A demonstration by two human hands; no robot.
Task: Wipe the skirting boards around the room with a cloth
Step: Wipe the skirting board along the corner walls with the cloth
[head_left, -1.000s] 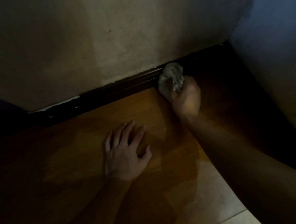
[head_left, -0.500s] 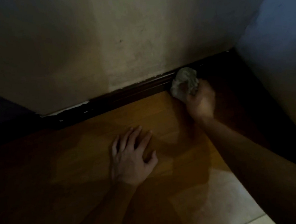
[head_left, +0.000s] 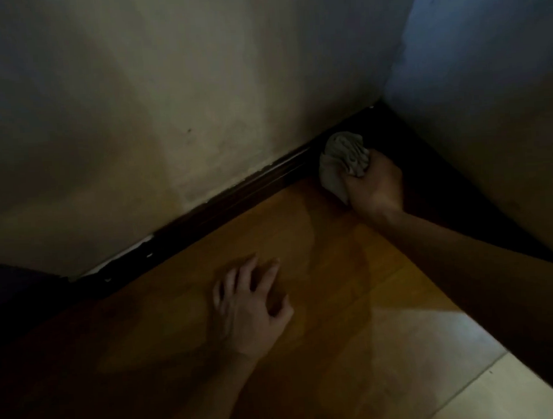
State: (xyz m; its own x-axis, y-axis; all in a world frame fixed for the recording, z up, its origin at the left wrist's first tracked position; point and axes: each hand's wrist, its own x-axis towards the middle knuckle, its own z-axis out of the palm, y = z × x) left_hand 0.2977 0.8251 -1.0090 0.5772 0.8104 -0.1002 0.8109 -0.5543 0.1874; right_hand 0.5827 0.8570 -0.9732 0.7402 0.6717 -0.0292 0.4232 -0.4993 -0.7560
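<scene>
Dim room corner, right hand gripping a bunched grey cloth pressed against the dark skirting board near the corner, left hand resting on the wooden floor with fingers spread, pale wall above

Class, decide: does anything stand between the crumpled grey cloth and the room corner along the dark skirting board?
Nothing visible does. The right hand grips the crumpled grey cloth against the dark wooden skirting board; the short stretch to the corner shows no object, though shadow hides detail.
</scene>
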